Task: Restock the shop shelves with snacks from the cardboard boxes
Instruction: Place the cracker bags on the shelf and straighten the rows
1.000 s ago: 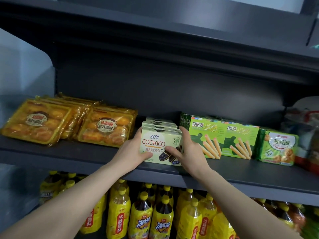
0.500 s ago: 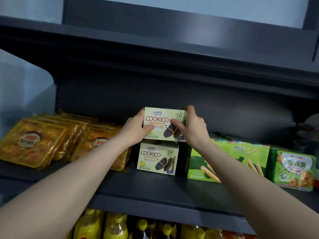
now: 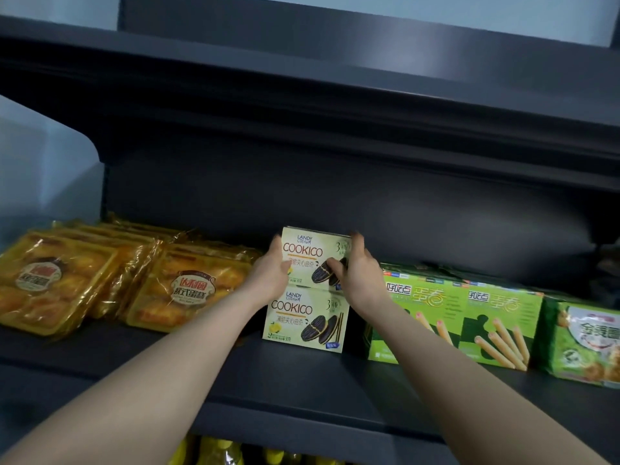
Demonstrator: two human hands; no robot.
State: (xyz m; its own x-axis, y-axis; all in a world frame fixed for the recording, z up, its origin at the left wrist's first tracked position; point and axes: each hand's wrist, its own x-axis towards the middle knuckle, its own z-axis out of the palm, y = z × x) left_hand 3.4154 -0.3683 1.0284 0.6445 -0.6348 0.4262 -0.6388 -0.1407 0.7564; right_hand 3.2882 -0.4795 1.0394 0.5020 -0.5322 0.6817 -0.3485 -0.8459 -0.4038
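The step in hand looks like stacking. The upper COOKICO box [image 3: 315, 255], a pale-green cardboard biscuit carton, is held between both hands right on top of the lower COOKICO box [image 3: 307, 320], an identical carton standing on the dark grey metal shelf board [image 3: 302, 380]. The left hand [image 3: 273, 273] clasps the carton's left edge. The right hand [image 3: 359, 273] clasps its right edge, thumb across the printed biscuits and fingertips hooked over the top corner. The 2 cartons appear to touch, though I cannot tell whether the upper one's weight is already on the lower.

The next move probably calls for squaring the upper carton's front face with the one beneath, then easing both hands off sideways. The footprint is narrow, so a careless release could tip it forward.

The board is flat, smooth and matt, with bare room in front of the goods. To the left lie yellow cellophane-wrapped cake trays [image 3: 188, 290], leaning and overlapping. Just right of the stack stand 2 bright green egg-roll boxes [image 3: 453, 317], then a green snack packet [image 3: 583, 340] cut off by the frame edge. Another dark shelf [image 3: 335, 105] hangs overhead, and yellow bottle tops [image 3: 214, 454] show on the tier below. The supply cartons are out of view.
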